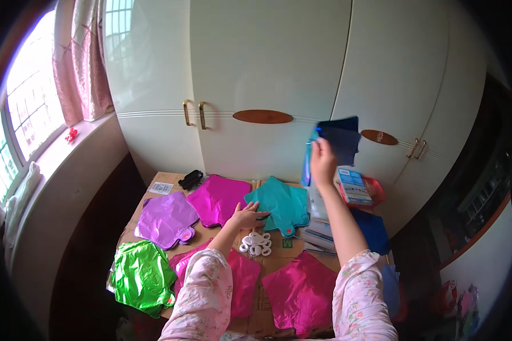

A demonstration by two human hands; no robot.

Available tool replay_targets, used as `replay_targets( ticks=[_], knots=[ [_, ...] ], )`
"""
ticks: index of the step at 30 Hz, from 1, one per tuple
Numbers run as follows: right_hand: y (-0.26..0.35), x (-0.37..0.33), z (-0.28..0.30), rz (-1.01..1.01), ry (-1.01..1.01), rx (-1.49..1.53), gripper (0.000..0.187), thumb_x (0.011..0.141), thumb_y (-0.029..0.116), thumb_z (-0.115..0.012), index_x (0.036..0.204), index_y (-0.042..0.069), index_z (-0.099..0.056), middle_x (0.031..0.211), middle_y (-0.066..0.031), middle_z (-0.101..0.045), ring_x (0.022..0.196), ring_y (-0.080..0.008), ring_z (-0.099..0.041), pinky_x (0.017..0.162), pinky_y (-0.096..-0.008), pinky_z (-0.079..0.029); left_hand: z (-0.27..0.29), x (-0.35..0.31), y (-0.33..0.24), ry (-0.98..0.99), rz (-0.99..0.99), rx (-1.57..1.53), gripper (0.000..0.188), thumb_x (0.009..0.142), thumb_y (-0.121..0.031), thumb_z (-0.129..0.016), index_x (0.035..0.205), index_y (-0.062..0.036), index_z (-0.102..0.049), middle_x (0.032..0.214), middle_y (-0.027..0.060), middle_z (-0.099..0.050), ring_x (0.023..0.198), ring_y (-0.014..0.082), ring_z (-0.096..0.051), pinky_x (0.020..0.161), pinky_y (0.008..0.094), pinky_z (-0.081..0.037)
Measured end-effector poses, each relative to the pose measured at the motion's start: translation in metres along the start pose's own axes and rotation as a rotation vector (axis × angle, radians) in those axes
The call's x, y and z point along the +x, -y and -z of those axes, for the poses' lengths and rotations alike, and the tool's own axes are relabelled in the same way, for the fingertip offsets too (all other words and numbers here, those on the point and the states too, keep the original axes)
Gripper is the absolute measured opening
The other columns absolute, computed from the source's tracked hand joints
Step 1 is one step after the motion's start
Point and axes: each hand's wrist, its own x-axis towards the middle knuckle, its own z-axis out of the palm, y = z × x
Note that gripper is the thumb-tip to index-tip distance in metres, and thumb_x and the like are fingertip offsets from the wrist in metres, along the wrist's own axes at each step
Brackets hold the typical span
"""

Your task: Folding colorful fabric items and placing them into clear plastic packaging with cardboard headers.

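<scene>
My right hand (324, 162) is raised over the back right of the table, its fingers closed on a dark blue flat sheet (344, 139) with a shiny, lighter blue edge. Motion smears it, and I cannot tell its exact kind. My left hand (248, 216) lies with fingers spread on the near left edge of a teal star-shaped foil balloon (281, 202), which is flat. Just below that hand is a small pile of white rings or rolls (256, 244). A flat magenta foil balloon (217, 199) lies to its left.
Cardboard (153, 196) covers the table. Around lie purple (165, 219), green (142, 278) and dark pink foil balloons (300, 292), a black object (191, 179), grey flat packets (320, 236) and a blue-white box (354, 186). White cabinet doors (267, 62) stand behind.
</scene>
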Motion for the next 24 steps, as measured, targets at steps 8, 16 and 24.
replay_targets(
  ticks=[8, 16, 24],
  knots=[
    [0.088, -0.121, -0.132, 0.961, 0.576, -0.042, 0.008, 0.073, 0.015, -0.056, 0.065, 0.013, -0.057, 0.072, -0.0035, -0.055, 0.069, -0.0191, -0.059, 0.062, -0.0336, -0.051, -0.01, -0.084, 0.058, -0.354, 0.163, 0.026, 0.037, 0.083, -0.042, -0.059, 0.113, -0.0219, -0.066, 0.124, 0.0002, -0.06, 0.125, 0.0203, -0.049, 0.102, 0.0564, -0.034],
    [0.089, -0.245, -0.17, 0.654, 0.966, 0.012, 0.012, 0.08, 0.017, -0.058, 0.071, 0.009, -0.062, 0.083, -0.0069, -0.06, 0.081, -0.0253, -0.064, 0.071, -0.0377, -0.054, -0.015, -0.175, 0.116, -0.302, 0.348, 0.047, 0.039, 0.083, -0.033, -0.059, 0.117, -0.0149, -0.063, 0.128, 0.0037, -0.059, 0.124, 0.0214, -0.051, 0.102, 0.06, -0.035],
    [0.088, -0.25, -0.175, 0.132, 1.052, 0.08, 0.015, 0.082, 0.021, -0.063, 0.082, 0.009, -0.07, 0.089, -0.0116, -0.066, 0.083, -0.031, -0.066, 0.076, -0.0418, -0.053, -0.016, -0.169, 0.123, -0.376, 0.282, -0.037, 0.038, 0.082, -0.031, -0.058, 0.115, -0.0131, -0.065, 0.121, 0.0064, -0.062, 0.119, 0.0261, -0.054, 0.099, 0.0557, -0.039]
  ],
)
